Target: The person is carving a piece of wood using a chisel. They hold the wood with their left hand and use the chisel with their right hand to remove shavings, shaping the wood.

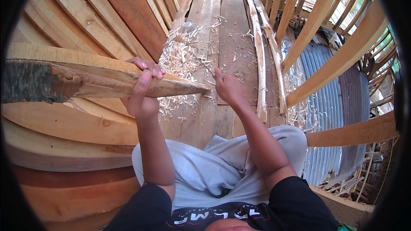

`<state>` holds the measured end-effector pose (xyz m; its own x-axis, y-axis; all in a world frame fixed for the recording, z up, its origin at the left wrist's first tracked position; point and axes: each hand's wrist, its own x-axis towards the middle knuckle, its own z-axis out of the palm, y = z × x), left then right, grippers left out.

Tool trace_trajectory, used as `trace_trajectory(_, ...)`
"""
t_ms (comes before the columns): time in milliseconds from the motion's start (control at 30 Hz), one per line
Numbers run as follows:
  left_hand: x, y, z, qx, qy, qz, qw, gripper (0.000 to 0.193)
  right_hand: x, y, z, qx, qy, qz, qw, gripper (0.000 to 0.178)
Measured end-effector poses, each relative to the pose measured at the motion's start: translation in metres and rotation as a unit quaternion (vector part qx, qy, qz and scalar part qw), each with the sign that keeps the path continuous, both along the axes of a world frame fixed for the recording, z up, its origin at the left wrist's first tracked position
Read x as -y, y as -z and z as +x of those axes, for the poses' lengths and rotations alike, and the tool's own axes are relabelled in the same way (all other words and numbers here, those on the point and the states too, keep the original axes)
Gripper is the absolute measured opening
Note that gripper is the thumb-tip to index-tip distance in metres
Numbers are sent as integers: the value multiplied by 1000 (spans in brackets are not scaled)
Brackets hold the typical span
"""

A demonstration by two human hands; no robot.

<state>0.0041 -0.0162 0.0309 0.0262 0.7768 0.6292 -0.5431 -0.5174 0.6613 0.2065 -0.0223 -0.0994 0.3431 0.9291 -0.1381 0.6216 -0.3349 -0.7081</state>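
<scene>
My left hand (143, 87) is wrapped around a long piece of wood (102, 75) that comes in from the left. Its thumb lies across the near face and its fingers curl over the top. Rough dark bark covers part of the wood's left end, while the right end tapers to a point beside my right hand. My right hand (229, 87) is closed, its thumb side up. From it a thin, dark knife (205, 65) slants up and left over the floor; its handle is hidden in the fist. The blade appears apart from the wood.
Pale shavings (182, 49) are heaped on the plank floor (233, 30), with a small metallic cup (187, 26) among them. Boards (81, 13) lean along the left. Two pale strips (257, 55) lie right of centre, beside wooden railing posts (314, 28). Corrugated metal sheets (323, 90) show beyond.
</scene>
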Motion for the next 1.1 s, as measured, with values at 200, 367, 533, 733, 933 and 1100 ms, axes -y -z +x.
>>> trace_trajectory(200,-4,2,-3,3,25,-4,1000,24,6,-25,-20,-190,-196,89,958,60)
trace_trajectory(367,-4,2,-5,-15,28,6,999,25,7,-14,-24,-374,-181,-90,905,58)
trace_trajectory(533,-2,2,1,-20,40,5,999,26,-14,49,-30,-224,-80,-61,969,70)
trace_trajectory(733,3,1,-1,-45,42,18,998,28,10,-32,-43,-159,-83,-59,982,65)
trace_trajectory(933,3,2,9,-25,62,13,998,26,4,1,-35,-182,-36,-28,982,56)
trace_trajectory(1100,-2,4,-6,-34,97,40,994,26,24,-63,-39,-136,-111,-29,984,53)
